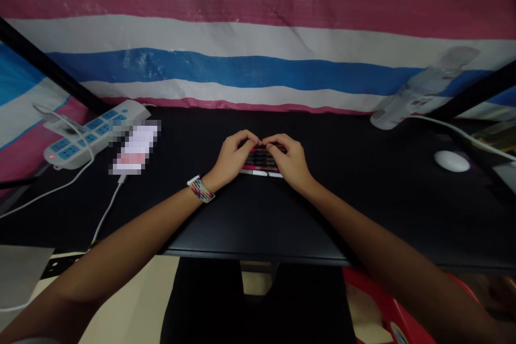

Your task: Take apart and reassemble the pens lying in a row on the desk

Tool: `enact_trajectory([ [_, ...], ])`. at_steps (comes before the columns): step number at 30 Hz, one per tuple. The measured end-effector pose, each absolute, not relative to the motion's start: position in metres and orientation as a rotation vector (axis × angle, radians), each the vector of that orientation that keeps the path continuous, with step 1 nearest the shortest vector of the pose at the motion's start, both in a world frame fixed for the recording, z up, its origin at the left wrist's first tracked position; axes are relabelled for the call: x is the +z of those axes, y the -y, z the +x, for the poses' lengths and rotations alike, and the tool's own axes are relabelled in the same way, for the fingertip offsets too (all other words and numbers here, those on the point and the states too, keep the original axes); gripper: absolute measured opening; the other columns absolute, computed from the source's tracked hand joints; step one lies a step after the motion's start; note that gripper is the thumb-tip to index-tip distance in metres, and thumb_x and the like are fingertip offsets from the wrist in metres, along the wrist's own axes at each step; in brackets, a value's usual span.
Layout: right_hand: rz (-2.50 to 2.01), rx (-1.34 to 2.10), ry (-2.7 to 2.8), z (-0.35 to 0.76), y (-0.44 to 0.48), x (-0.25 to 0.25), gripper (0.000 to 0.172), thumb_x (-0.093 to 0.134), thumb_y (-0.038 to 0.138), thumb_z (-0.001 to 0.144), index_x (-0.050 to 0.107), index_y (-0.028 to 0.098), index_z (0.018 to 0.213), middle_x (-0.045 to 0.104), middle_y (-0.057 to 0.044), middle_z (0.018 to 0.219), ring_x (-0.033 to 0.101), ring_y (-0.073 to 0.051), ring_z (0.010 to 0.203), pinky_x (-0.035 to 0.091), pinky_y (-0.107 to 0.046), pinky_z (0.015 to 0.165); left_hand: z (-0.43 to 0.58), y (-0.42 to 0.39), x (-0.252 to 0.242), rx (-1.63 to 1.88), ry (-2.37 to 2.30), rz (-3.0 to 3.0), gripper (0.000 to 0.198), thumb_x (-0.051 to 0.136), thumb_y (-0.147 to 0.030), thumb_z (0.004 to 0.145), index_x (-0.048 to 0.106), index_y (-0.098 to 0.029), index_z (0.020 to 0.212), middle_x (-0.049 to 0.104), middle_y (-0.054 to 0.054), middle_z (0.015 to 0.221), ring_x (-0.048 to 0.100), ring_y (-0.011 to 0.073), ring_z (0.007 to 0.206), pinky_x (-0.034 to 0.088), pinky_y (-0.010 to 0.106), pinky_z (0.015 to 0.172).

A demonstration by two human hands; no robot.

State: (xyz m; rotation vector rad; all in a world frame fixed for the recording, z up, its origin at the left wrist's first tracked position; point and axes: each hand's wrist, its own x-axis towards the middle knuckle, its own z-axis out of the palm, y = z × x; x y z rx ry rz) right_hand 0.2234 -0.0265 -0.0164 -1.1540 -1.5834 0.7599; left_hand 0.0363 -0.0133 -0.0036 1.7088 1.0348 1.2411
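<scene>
A row of pens (260, 159) lies side by side across the black desk, roughly parallel to its front edge. Nearest me in the row is a white pen (261, 173); pink and dark pens lie beyond it. My left hand (233, 158) curls around the left ends, thumb and forefinger drawn together at the far side. From the right, my right hand (291, 161) cups the other ends the same way. The fingertips of both hands come close together at the far pens. Palms and fingers hide the pen ends.
On the left of the desk (258, 215) lie a white power strip (97, 134) and a phone (135, 148) with its charging cable (107, 209). A clear bottle (419, 91) stands at the back right, near a white mouse (452, 161). Striped sheeting (258, 70) hangs behind.
</scene>
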Motion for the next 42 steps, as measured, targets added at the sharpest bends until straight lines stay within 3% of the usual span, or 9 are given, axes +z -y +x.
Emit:
enact_trajectory([
  [6, -1.15, 0.755, 1.609, 0.224, 0.028, -0.01, 0.018, 0.068, 0.02, 0.091, 0.081, 0.032, 0.088, 0.079, -0.004, 0.099, 0.072, -0.03, 0.101, 0.053, -0.051, 0.099, 0.037, 0.012, -0.003, 1.264, -1.051, 1.68, 0.022, 0.063, -0.029, 0.099, 0.075, -0.023, 0.081, 0.078, 0.003, 0.087, 0.07, 0.0217, 0.088, 0.054, 0.037, 0.088],
  [10, -1.142, 0.674, 1.689, 0.225, 0.034, -0.002, 0.019, 0.071, 0.02, 0.089, 0.078, 0.031, 0.076, 0.081, -0.005, 0.101, 0.071, -0.031, 0.103, 0.052, -0.055, 0.102, 0.033, 0.009, -0.002, 1.284, -1.069, 1.678, 0.023, 0.062, -0.027, 0.099, 0.075, -0.023, 0.08, 0.078, 0.004, 0.088, 0.07, 0.0222, 0.09, 0.054, 0.037, 0.09],
  [14, -0.971, 0.54, 1.932, 0.223, 0.045, 0.004, 0.022, 0.077, 0.023, 0.09, 0.072, 0.029, 0.069, 0.08, -0.008, 0.105, 0.068, -0.036, 0.115, 0.053, -0.058, 0.103, 0.027, 0.003, -0.002, 1.356, -1.092, 1.653, 0.023, 0.062, -0.025, 0.098, 0.075, -0.022, 0.078, 0.077, 0.004, 0.087, 0.069, 0.0223, 0.09, 0.053, 0.037, 0.09],
  [17, -0.82, 0.444, 2.13, 0.22, 0.051, 0.006, 0.024, 0.075, 0.02, 0.091, 0.07, 0.028, 0.069, 0.08, -0.009, 0.111, 0.066, -0.037, 0.126, 0.051, -0.058, 0.105, 0.024, 0.0, -0.001, 1.38, -1.13, 1.642, 0.024, 0.061, -0.024, 0.097, 0.074, -0.022, 0.077, 0.077, 0.004, 0.085, 0.069, 0.0219, 0.089, 0.054, 0.036, 0.089],
  [25, -0.678, 0.338, 2.262, 0.227, 0.05, 0.006, 0.013, 0.087, 0.024, 0.09, 0.075, 0.023, 0.086, 0.079, -0.011, 0.122, 0.065, -0.036, 0.125, 0.048, -0.054, 0.101, 0.024, 0.0, 0.003, 1.348, -1.19, 1.662, 0.024, 0.06, -0.023, 0.097, 0.074, -0.022, 0.077, 0.077, 0.003, 0.084, 0.069, 0.0213, 0.088, 0.054, 0.034, 0.087],
  [29, -0.624, 0.255, 2.45, 0.232, 0.048, 0.008, 0.019, 0.093, 0.032, 0.088, 0.077, 0.021, 0.088, 0.077, -0.014, 0.125, 0.064, -0.036, 0.119, 0.047, -0.051, 0.094, 0.023, 0.0, 0.001, 1.373, -1.169, 1.679, 0.024, 0.061, -0.022, 0.097, 0.073, -0.021, 0.077, 0.077, 0.003, 0.085, 0.07, 0.0209, 0.088, 0.054, 0.034, 0.088],
  [33, -0.565, 0.249, 2.431, 0.231, 0.048, 0.009, 0.018, 0.087, 0.026, 0.095, 0.074, 0.021, 0.083, 0.079, -0.011, 0.116, 0.065, -0.032, 0.111, 0.048, -0.048, 0.089, 0.021, -0.001, 0.002, 1.377, -1.105, 1.714, 0.025, 0.063, -0.026, 0.1, 0.073, -0.021, 0.078, 0.077, 0.004, 0.086, 0.07, 0.0207, 0.089, 0.055, 0.035, 0.089],
  [38, -0.622, 0.306, 2.175, 0.234, 0.041, 0.01, 0.012, 0.078, 0.024, 0.101, 0.074, 0.023, 0.09, 0.082, -0.006, 0.095, 0.069, -0.026, 0.091, 0.053, -0.045, 0.087, 0.019, 0.001, 0.004, 1.333, -0.864, 1.667, 0.039, 0.058, -0.044, 0.11, 0.077, -0.02, 0.087, 0.075, 0.007, 0.087, 0.069, 0.0204, 0.086, 0.055, 0.034, 0.085],
  [42, -0.779, 0.358, 2.068, 0.24, 0.034, 0.009, 0.016, 0.078, 0.034, 0.103, 0.074, 0.024, 0.091, 0.08, -0.005, 0.09, 0.071, -0.024, 0.083, 0.056, -0.042, 0.084, 0.018, 0.006, 0.009, 1.261, -0.819, 1.756, 0.043, 0.06, -0.053, 0.111, 0.078, -0.02, 0.09, 0.072, 0.006, 0.086, 0.067, 0.019, 0.082, 0.054, 0.032, 0.078],
])
